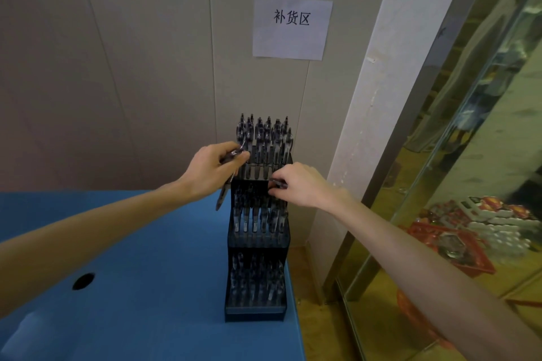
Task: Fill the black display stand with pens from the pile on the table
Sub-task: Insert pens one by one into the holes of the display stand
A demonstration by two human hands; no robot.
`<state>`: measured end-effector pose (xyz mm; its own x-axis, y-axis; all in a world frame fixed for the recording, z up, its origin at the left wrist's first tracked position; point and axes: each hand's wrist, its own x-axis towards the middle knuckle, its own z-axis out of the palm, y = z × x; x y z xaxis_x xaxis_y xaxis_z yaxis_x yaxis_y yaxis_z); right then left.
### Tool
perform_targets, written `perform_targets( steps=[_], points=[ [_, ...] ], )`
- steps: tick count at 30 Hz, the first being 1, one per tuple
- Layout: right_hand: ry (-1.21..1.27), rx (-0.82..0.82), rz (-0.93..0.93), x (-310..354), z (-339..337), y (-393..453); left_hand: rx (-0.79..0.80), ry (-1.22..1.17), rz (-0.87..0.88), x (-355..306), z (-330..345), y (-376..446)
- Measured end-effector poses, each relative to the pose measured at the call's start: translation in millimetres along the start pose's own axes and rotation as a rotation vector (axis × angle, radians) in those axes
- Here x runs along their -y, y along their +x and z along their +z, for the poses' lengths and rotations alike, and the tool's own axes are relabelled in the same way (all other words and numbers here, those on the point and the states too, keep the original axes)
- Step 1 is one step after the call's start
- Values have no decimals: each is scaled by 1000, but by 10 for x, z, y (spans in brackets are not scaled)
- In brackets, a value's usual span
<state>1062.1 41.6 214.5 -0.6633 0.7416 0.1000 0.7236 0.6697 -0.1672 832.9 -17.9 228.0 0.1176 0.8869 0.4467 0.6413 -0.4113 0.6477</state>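
Pretty plain room honestly. Pale paneled wall (132, 53) with vertical seams, and a white paper sign (292, 27) with black Chinese characters taped up well above the fingers. Blue table top (132, 258) with a round black hole (83, 281) in it, below them. Off to their right, a white pillar (378, 102), then a reflective glass panel (475, 155) and yellowish floor (378, 325).

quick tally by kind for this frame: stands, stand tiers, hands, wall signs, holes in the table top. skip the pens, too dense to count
Black display stand: 1
Stand tiers, all holding pens: 3
Hands: 2, the left hand gripping pens and the right hand pinching one pen
Paper wall sign: 1
Round hole in the blue table: 1
Total: 8
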Motion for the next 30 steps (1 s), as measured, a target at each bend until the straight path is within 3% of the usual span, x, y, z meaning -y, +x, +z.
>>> perform_targets(
  steps=[4,8,14,19,24,30],
  points=[
    [13,-79,59,58,-32,109,-53,64,12,16,-3,22],
    [-59,-22,102,208,64,174,-170,106,16,71,-8,33],
    [38,-11,151,167,10,198,-256,-150,-109,34,-43,93],
    [252,-166,190,236,-25,144,-310,-205,-137,-5,-96,171],
    [702,-337,179,184,-16,62,-310,-249,-133,-15,-127,175],
    [839,-575,171,82,-148,-12,-340,-293,-127,-132,-247,301]
  ],
)
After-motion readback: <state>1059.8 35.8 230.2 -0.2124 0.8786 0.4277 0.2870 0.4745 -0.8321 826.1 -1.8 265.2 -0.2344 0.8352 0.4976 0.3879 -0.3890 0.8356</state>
